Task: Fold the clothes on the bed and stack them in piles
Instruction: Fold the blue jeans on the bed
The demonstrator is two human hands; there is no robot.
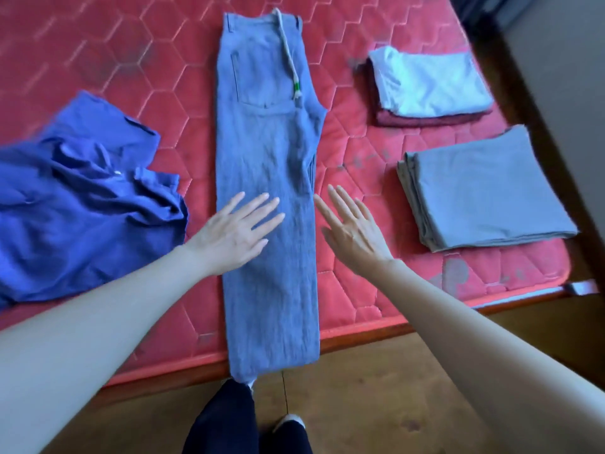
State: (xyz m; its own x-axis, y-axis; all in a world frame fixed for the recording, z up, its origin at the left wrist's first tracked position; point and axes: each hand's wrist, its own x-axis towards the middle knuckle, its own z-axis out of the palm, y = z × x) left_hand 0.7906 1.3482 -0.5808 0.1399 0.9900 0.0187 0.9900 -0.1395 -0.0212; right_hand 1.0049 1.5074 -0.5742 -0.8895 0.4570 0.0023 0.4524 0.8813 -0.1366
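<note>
From the head camera, the jeans [266, 191] are lying lengthwise at the bed's [98, 44] centre, legs doubled together, hems overhanging the 6 o'clock edge. The left hand [237, 229], fingers wide, is pressing them flat; the right hand [352, 229], also splayed and holding nothing, is hovering at their 3 o'clock edge, probably smoothing before the next fold. Folded piles [484, 188] are waiting toward 3 o'clock, and a crumpled blue shirt [82, 198] at 9.

Left of jeans [266, 178]: a bare strip of mattress [183, 93], then the crumpled blue shirt [75, 198].
Right of jeans: a bare strip, then the grey pile [484, 188] near and the white-topped pile [429, 83] farther.
Beyond shirt: bare mattress.
</note>
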